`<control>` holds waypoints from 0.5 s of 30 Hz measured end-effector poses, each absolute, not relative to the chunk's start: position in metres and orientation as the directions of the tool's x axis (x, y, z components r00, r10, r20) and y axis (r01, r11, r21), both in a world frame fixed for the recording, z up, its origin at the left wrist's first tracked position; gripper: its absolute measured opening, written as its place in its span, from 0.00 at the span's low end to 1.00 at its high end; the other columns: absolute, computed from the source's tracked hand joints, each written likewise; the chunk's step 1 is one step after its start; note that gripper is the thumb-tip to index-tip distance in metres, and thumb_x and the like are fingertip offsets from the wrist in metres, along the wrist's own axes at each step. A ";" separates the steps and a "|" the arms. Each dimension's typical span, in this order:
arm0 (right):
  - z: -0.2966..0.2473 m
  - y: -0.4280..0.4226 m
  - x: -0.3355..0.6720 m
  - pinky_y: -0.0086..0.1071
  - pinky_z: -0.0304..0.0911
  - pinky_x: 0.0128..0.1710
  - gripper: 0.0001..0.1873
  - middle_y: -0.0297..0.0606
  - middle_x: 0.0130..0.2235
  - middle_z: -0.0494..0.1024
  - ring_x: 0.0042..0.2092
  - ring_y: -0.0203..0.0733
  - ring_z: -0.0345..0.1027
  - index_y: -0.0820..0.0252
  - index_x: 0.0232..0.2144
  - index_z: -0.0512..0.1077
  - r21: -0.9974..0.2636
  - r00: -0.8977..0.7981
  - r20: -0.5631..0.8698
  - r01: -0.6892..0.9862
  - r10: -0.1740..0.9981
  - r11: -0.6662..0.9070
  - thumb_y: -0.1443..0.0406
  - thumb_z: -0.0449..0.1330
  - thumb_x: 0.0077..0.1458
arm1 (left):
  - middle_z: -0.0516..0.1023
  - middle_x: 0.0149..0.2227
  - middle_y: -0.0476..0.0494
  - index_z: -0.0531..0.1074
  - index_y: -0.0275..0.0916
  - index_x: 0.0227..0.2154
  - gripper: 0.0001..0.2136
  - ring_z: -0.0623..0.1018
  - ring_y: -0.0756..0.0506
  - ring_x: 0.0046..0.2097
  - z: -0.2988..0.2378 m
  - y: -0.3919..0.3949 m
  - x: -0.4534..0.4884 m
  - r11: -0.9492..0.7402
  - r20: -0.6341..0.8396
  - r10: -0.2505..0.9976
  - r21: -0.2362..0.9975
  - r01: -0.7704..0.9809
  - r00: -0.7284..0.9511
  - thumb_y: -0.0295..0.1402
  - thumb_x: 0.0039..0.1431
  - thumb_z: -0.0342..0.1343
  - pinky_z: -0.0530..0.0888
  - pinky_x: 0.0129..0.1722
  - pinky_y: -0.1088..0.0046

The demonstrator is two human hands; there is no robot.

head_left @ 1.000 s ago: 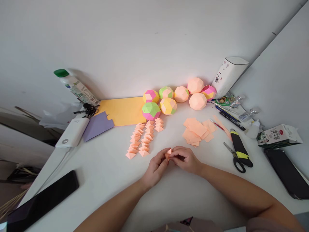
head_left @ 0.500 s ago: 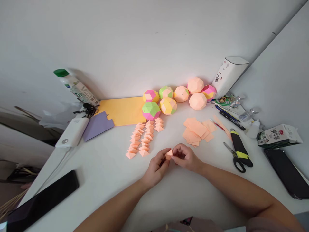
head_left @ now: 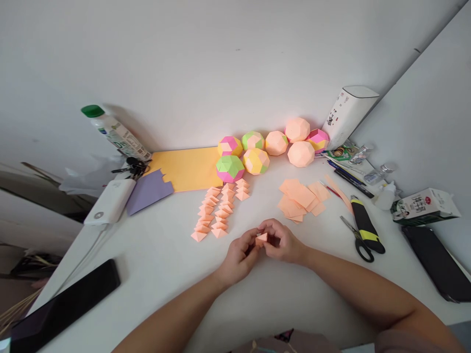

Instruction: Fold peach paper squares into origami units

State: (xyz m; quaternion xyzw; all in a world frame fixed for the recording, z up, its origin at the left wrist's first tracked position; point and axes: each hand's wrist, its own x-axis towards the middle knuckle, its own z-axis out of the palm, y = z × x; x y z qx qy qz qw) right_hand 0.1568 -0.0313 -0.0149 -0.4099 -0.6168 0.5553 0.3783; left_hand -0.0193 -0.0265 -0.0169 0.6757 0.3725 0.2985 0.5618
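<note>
Between my two hands is a small folded piece of peach paper [head_left: 261, 239], held just above the table. My left hand [head_left: 241, 255] pinches its left side, and my right hand [head_left: 285, 242] grips the right side with curled fingers. Beyond my left hand, several folded peach paper units [head_left: 220, 224] stand in rows. Past my right hand lies a loose pile of flat peach paper pieces [head_left: 299, 198]. Several faceted paper balls [head_left: 256, 161] in peach, green, yellow and pink sit by the wall.
Scissors [head_left: 358, 242] and a black-yellow utility knife [head_left: 367, 226] lie at the right, near pens [head_left: 353, 181] and a milk carton [head_left: 423, 206]. Orange card [head_left: 187, 169], purple paper [head_left: 149, 193], a white power bank [head_left: 110, 201] and a black phone [head_left: 73, 304] are at the left.
The folded paper has turned in my fingers and shows a pointed, triangular face. My right hand's fingers have shifted around it. Everything else stays in place.
</note>
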 end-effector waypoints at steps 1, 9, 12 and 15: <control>-0.014 -0.031 0.157 0.26 0.56 0.25 0.19 0.30 0.29 0.68 0.25 0.31 0.56 0.54 0.41 0.59 -0.995 -0.373 0.010 0.088 0.928 0.046 0.74 0.56 0.46 | 0.57 0.22 0.56 0.64 0.39 0.51 0.16 0.58 0.52 0.25 -0.017 -0.026 -0.020 -0.077 -0.024 0.841 0.984 0.162 0.540 0.28 0.58 0.47 0.57 0.26 0.76; -0.013 -0.031 0.159 0.24 0.49 0.20 0.13 0.25 0.23 0.59 0.21 0.29 0.50 0.56 0.34 0.61 -0.996 -0.339 0.002 0.085 0.941 0.033 0.74 0.55 0.45 | 0.56 0.24 0.55 0.63 0.40 0.49 0.15 0.59 0.51 0.26 -0.017 -0.026 -0.021 0.023 -0.057 0.847 0.997 0.071 0.528 0.27 0.59 0.44 0.59 0.28 0.75; -0.015 -0.029 0.160 0.24 0.50 0.20 0.08 0.26 0.23 0.60 0.21 0.29 0.50 0.58 0.31 0.63 -0.999 -0.311 -0.006 0.044 0.951 0.008 0.72 0.55 0.47 | 0.57 0.24 0.54 0.62 0.40 0.50 0.15 0.60 0.52 0.26 -0.018 -0.026 -0.021 0.067 -0.056 0.868 0.998 -0.005 0.494 0.29 0.59 0.45 0.60 0.27 0.75; -0.015 -0.028 0.160 0.25 0.51 0.21 0.04 0.28 0.23 0.63 0.22 0.30 0.52 0.58 0.29 0.64 -1.000 -0.306 -0.004 -0.006 0.952 -0.006 0.71 0.54 0.49 | 0.60 0.27 0.53 0.62 0.41 0.50 0.15 0.62 0.52 0.26 -0.017 -0.026 -0.020 0.111 -0.067 0.885 0.991 -0.070 0.461 0.32 0.60 0.47 0.61 0.26 0.76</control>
